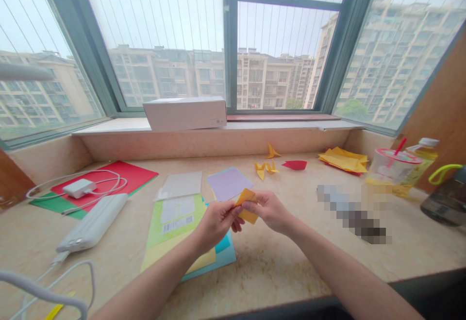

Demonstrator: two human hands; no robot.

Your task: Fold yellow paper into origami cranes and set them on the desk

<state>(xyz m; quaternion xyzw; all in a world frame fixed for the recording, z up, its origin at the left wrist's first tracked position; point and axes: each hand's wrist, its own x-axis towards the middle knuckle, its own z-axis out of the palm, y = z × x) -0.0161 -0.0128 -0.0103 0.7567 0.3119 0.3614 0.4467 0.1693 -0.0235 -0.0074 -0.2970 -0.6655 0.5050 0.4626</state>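
Note:
A small folded piece of yellow-orange paper is held up above the counter between my two hands. My left hand pinches its left side, thumb on the near face. On the right, my right hand has its thumb and fingers closed on the upper right of the same paper. Parts of the paper are covered by my fingers. Beyond the hands lie folded yellow origami pieces and a dark red folded paper. Just behind my left hand is a lilac sheet.
Coloured sheets and a green packet lie under my left forearm. Leftward are a white power bank, a charger and cables. At right stand a lidded cup, bottles and yellow papers. A white box sits on the sill.

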